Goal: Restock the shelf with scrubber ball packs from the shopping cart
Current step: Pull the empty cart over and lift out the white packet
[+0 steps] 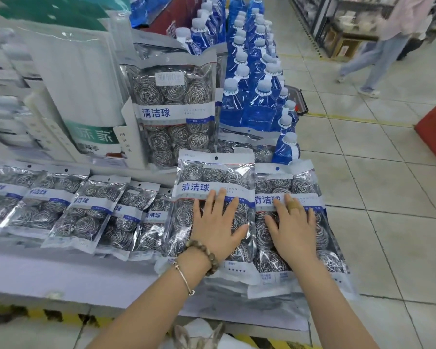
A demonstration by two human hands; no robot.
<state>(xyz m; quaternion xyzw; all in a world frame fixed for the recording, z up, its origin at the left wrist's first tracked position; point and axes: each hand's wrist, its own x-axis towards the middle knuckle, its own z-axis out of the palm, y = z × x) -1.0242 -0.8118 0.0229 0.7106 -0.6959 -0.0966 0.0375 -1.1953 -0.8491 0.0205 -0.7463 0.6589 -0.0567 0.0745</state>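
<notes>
Shop aisle: pale tiled floor (375, 197) and a low white shelf (61, 273) stocked with scrubber packs.
Both hands lie flat with fingers straight, gripping nothing: left hand (215, 226) on the centre pack (212, 177) at 6 o'clock, right hand (291, 227) on the right pack (285, 183) touching it at 4. A row of packs (61, 205) overlaps toward 9; an upright pack (171, 102) stands at 11, blue bottles (249, 96) line up at 12 to 1, and a passer-by (378, 46) is at 2.

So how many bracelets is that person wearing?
2, both on the left wrist: a bead bracelet nearest the left hand, a thin metal bangle just behind it.
</notes>
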